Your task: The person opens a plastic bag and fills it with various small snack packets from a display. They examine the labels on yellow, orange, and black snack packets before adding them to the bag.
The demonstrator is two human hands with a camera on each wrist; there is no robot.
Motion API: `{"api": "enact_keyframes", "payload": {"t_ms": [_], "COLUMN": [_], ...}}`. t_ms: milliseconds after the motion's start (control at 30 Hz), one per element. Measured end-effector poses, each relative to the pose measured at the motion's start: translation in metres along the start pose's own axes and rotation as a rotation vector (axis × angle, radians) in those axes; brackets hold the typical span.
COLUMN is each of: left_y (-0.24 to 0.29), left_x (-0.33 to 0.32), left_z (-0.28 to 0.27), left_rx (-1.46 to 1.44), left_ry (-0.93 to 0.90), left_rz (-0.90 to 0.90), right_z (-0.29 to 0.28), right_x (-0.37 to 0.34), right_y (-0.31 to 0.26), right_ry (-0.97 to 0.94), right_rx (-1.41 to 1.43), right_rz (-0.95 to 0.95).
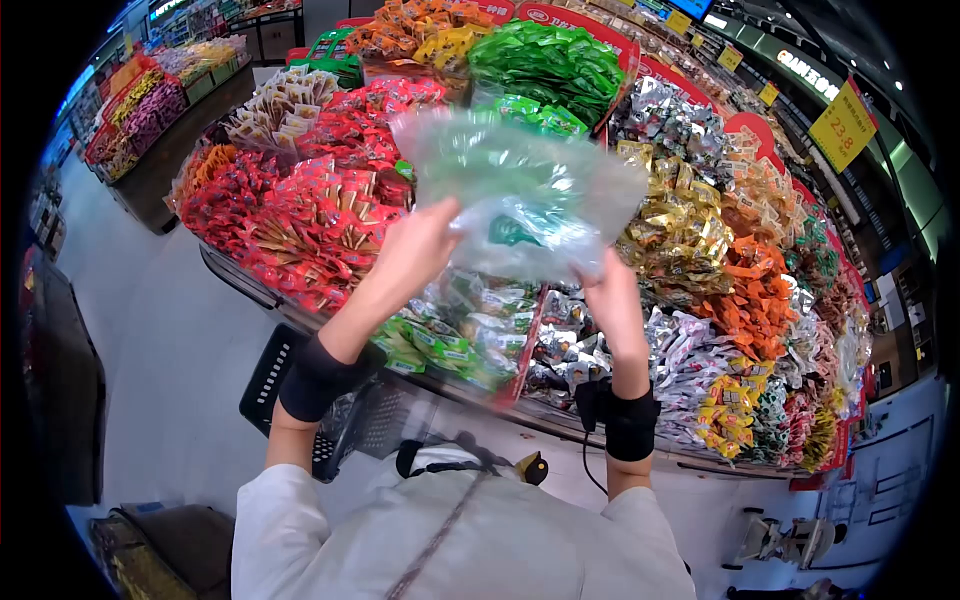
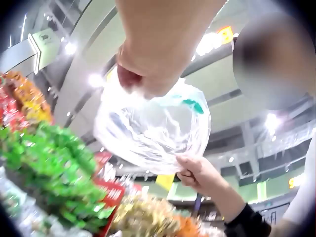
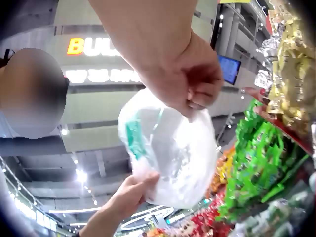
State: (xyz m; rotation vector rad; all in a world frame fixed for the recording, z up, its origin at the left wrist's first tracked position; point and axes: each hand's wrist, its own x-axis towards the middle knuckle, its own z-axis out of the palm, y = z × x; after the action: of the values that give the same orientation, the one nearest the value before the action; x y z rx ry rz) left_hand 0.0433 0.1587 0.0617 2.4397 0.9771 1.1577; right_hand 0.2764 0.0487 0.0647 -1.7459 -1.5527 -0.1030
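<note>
Biggest on my remote feed: the snack display point(image 1: 555, 428), curving left to right and heaped with wrapped goods. I log red packets point(image 1: 320, 190) on its left, green packets point(image 1: 555, 70) far in the middle, gold packets point(image 1: 675, 220) to the right. Near left, beside the display's edge, I get a black shopping basket point(image 1: 268, 378).

Clear plastic bag point(image 1: 520, 165): stretched between both hands, up above the display, blurred in my head view. Most of it extends to the far side of the fingers. Yellow price sign point(image 1: 843, 125) hangs far right.

Left hand point(image 1: 418, 245) pinches the bag's left side; from the right wrist I see its thumb lying against the plastic. Right hand point(image 1: 612, 290) grips the right side, fingers curled in, thumb on the film; exact fingertip contact there I can't tell. Smallest: green print point(image 3: 134, 136) on the bag, between the two grips.
</note>
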Motion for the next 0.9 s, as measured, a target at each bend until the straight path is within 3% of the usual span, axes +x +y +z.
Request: {"api": "enact_keyframes", "payload": {"t_ms": [33,100,133,267,367,500,600,733,833,900], "left_y": [-0.007,-0.012,-0.011,-0.019,-0.028,-0.016,-0.008,0.0,0.006,0.018], "left_x": [-0.007,-0.007,-0.007,-0.003,-0.012,-0.02,-0.028,-0.036,-0.044,-0.047], "left_z": [0.006,0.003,0.0,-0.019,-0.013,-0.009,-0.007,0.0,0.004,0.002], "left_rx": [0.028,-0.051,-0.093,-0.478,-0.522,-0.554,-0.538,-0.498,-0.626,-0.79], "left_ry": [-0.258,-0.007,0.108,0.043,0.075,0.039,-0.091,-0.117,-0.142,-0.162], "left_rz": [-0.128,-0.118,-0.115,-0.276,-0.305,-0.389,-0.377,-0.259,-0.283,-0.351], "right_z": [0.007,0.004,0.001,-0.007,-0.006,-0.006,-0.01,-0.007,-0.008,-0.008], "right_x": [-0.008,-0.012,-0.01,-0.007,-0.014,-0.019,-0.022,-0.034,-0.042,-0.046], "right_y": [0.006,0.006,0.006,0.0,-0.003,-0.021,-0.031,-0.032,-0.026,-0.032], "right_ry": [-0.245,-0.2,-0.195,-0.083,-0.136,-0.149,-0.172,-0.39,-0.364,-0.072], "right_rx": [-0.138,0.19,0.383,0.758,1.126,1.052,0.881,0.904,0.463,0.297], "right_rz": [0.068,0.19,0.338,0.214,0.334,0.315,0.299,0.368,0.246,0.098]}}
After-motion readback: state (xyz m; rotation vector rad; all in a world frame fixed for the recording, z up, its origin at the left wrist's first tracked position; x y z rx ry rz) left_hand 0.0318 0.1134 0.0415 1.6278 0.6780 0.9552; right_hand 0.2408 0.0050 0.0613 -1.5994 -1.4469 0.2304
